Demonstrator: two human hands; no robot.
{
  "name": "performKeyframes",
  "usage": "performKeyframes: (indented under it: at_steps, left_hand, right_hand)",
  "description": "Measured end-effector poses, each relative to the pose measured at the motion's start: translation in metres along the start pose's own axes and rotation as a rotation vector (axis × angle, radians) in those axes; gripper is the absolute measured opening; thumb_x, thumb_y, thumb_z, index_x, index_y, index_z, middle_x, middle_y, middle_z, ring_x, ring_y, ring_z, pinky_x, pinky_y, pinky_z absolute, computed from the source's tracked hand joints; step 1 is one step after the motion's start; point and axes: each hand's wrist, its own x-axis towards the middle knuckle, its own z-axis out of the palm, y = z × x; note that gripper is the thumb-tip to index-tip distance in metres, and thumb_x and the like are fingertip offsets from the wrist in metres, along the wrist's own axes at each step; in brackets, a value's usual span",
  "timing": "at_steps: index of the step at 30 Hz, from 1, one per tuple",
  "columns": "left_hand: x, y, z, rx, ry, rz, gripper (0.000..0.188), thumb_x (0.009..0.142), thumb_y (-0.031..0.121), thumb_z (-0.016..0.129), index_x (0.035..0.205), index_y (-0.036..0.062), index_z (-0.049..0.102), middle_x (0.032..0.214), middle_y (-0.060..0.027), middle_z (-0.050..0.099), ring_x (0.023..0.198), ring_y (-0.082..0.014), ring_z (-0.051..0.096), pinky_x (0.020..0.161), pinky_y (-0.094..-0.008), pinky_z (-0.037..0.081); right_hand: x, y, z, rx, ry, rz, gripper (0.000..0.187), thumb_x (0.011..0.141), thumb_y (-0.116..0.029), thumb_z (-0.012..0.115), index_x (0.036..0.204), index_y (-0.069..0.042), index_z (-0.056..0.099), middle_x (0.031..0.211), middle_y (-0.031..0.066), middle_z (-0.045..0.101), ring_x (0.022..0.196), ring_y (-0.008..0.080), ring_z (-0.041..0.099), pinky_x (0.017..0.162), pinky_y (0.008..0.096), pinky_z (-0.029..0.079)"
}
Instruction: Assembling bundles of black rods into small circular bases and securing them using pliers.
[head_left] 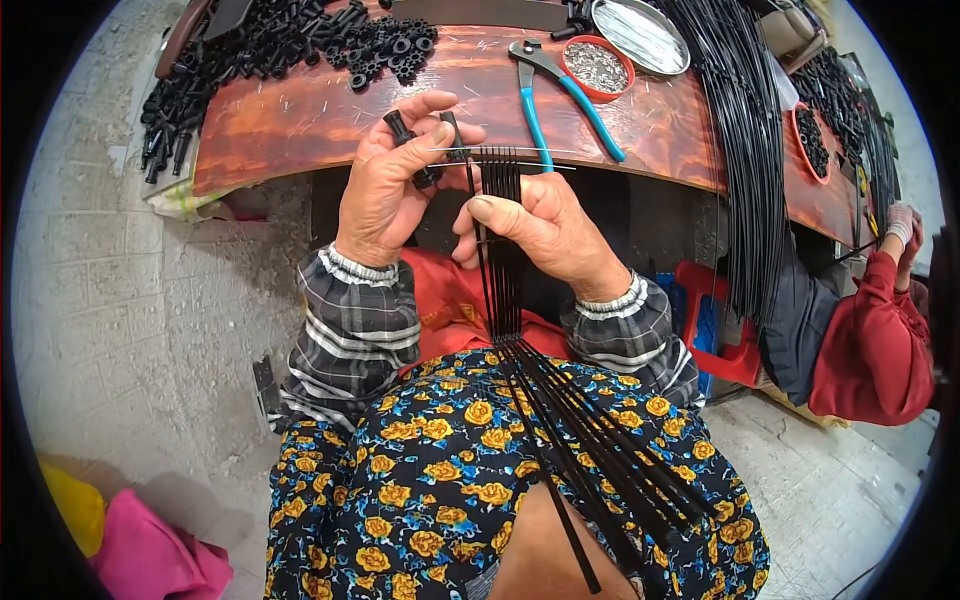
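Note:
My left hand (378, 205) is closed on small black spool-shaped plastic pieces (400, 128), its thumb and fingertips pinching near one end of a thin wire (550, 166). That wire runs sideways across the top ends of a row of slim black rods (503, 285). My right hand (550, 230) grips these rods just below the wire, thumb in front and fingers curled behind. From my grip the rods hang down to a joint over my lap, then fan out across the flowered apron (430, 470). Some fingers are hidden behind the rods.
Blue-handled pliers (570, 95) lie on the red-brown table (270, 125). Beside them stand a red dish of small metal bits (598, 68) and a tray of wires (640, 35). Black plastic parts (300, 45) pile up left. Long black rods (745, 150) drape over the edge. A co-worker (870, 340) sits right.

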Motion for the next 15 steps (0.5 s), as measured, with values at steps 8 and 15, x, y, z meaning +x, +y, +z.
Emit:
performKeyframes:
  at_steps: [8, 15]
  left_hand:
    - [0.0036, 0.0040, 0.0000, 0.010, 0.011, -0.033, 0.028, 0.089, 0.008, 0.062, 0.116, 0.0028, 0.056, 0.101, -0.0154, 0.066, 0.079, -0.0181, 0.065, 0.073, -0.0315, 0.056]
    - [0.0050, -0.0010, -0.0018, 0.051, -0.024, 0.026, 0.034, 0.089, 0.007, 0.062, 0.122, 0.0054, 0.053, 0.098, -0.0069, 0.062, 0.084, -0.0152, 0.063, 0.075, -0.0292, 0.053]
  right_hand:
    - [0.0017, 0.0000, -0.0024, -0.024, 0.005, -0.010, 0.026, 0.096, -0.020, 0.055, 0.096, 0.005, 0.063, 0.080, 0.0094, 0.067, 0.071, 0.0168, 0.067, 0.065, 0.0287, 0.056]
    - [0.0017, 0.0009, -0.0041, 0.004, 0.018, 0.004, 0.026, 0.096, -0.020, 0.055, 0.095, 0.005, 0.064, 0.079, 0.0097, 0.067, 0.071, 0.0173, 0.067, 0.065, 0.0288, 0.056]
